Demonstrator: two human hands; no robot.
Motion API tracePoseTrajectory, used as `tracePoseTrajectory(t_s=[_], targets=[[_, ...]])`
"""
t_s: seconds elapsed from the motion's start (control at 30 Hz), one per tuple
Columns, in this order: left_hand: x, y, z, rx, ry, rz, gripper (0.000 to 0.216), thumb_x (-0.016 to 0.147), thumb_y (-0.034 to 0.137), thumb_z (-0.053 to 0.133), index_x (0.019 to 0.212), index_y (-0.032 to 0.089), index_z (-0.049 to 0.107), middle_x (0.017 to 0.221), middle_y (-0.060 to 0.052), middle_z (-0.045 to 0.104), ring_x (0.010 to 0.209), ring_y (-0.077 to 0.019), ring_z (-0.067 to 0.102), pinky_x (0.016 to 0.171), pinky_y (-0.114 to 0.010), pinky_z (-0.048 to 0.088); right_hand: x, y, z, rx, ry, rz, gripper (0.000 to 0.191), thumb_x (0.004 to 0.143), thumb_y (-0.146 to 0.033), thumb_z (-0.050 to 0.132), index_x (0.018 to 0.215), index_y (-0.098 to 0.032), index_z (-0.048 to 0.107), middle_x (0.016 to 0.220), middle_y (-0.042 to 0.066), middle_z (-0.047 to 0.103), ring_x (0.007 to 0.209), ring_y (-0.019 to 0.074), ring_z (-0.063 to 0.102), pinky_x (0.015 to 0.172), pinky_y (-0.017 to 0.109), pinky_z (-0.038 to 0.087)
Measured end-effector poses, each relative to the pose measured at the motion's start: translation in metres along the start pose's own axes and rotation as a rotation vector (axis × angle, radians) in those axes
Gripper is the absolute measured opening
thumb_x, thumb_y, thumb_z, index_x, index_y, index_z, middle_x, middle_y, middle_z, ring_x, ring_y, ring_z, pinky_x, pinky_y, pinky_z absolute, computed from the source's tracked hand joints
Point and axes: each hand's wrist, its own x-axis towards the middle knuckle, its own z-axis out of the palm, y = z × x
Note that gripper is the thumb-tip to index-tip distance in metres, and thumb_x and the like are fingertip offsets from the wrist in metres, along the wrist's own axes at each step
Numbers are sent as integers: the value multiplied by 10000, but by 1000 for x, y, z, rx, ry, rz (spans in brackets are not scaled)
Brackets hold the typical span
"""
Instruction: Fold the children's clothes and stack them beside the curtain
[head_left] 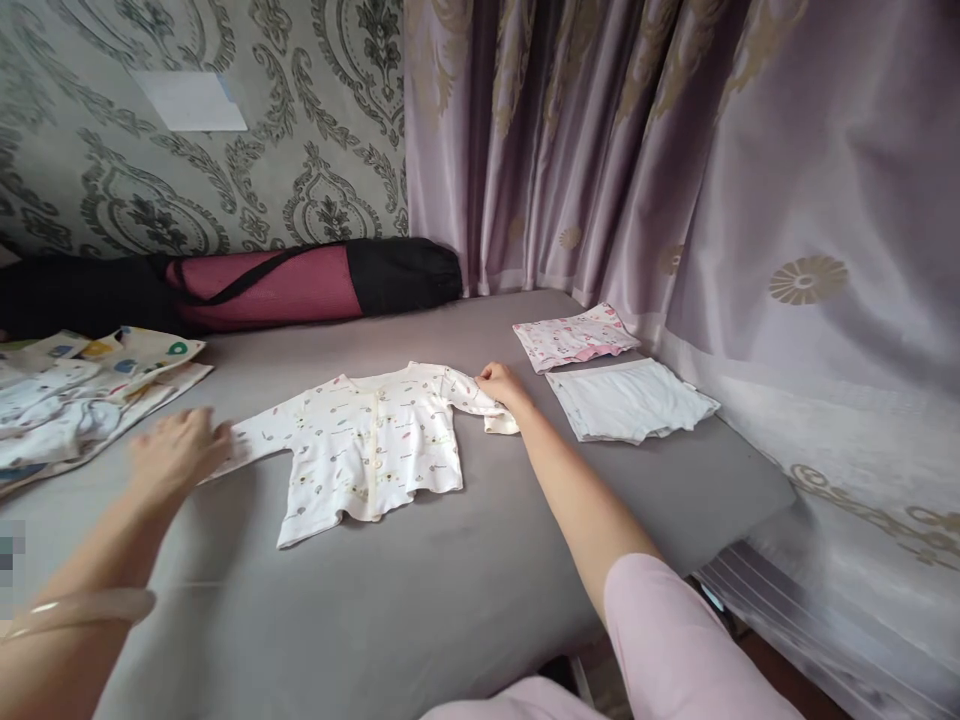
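A small white baby shirt (pixel 405 440) with a tiny coloured print and a buttoned front lies spread on the grey surface, its sleeves out to both sides. My right hand (pixel 501 385) pinches the upper edge of the sleeve on the right, whose cuff bends down beside my wrist. Over at the other sleeve's end is my left hand (pixel 180 450), slightly blurred, with its fingers apart. It covers that cuff, so whether it touches the cloth is unclear. A pale bangle (pixel 97 607) circles my left forearm.
Folded white cloth (pixel 634 400) and folded pink-printed cloth (pixel 576 337) lie at the right. Several printed garments (pixel 67 400) are piled at the left. A long black and maroon bag (pixel 277 285) lies along the wall. Curtains (pixel 750 250) hang over the right edge.
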Motion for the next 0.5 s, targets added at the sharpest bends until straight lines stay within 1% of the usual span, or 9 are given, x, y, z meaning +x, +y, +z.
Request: tracePoseTrajectory(t_s=[0.03,0.07,0.13,0.17,0.2,0.27,0.33,0.4,0.5], targets=[[6,22,-4,-81,43,73,526,880,426,277,1192,155,603,1227,-162,673,1128,-293,614,927,-459,493,0,1,1,2,2,-6,150,870,-358,639,921,-232,702,1031,36,735,917,170,653,752,238,446],[11,45,-6,-169,61,188,515,886,404,282,1208,148,592,1201,-145,685,1088,-262,633,928,-412,502,1,2,1,3,4,-11,144,872,-354,639,914,-232,705,1019,34,735,914,166,651,758,235,446],[20,96,-10,-344,82,487,455,888,364,315,1172,164,609,1174,-109,698,1077,-225,640,964,-357,491,1,3,2,6,4,-15,137,875,-348,640,914,-236,709,996,27,736,899,156,649,763,228,446],[23,122,-11,-412,98,601,423,889,349,331,1137,177,627,1167,-105,701,1072,-223,645,970,-348,491,1,3,3,7,3,-13,137,876,-348,641,915,-237,711,988,24,736,888,152,649,761,225,446],[25,146,-11,-466,98,680,400,892,325,338,1117,189,640,1164,-100,702,1069,-221,650,970,-343,493,2,4,3,8,2,-9,137,877,-349,642,917,-239,713,983,22,737,877,149,650,756,222,447],[27,190,-11,-529,67,766,380,891,267,346,1109,190,648,1162,-94,703,1076,-218,657,970,-337,499,2,4,3,8,0,-1,144,878,-358,645,924,-242,716,986,20,739,863,144,651,746,218,448],[26,222,-9,-540,39,794,381,878,200,349,1111,168,649,1170,-106,699,1106,-221,651,994,-341,488,2,4,3,4,2,5,156,879,-368,645,935,-243,720,1004,22,739,865,142,653,740,214,447],[24,243,-5,-550,23,796,398,874,151,337,1134,155,638,1181,-112,692,1120,-217,646,1007,-341,483,2,5,3,0,3,3,167,883,-375,642,939,-242,725,1000,23,741,868,142,656,737,213,444],[20,254,5,-596,33,780,389,897,154,336,1164,163,618,1181,-109,683,1112,-211,641,999,-346,491,1,5,4,-12,-5,-17,176,894,-372,624,916,-237,735,949,24,743,875,150,658,749,217,441]])
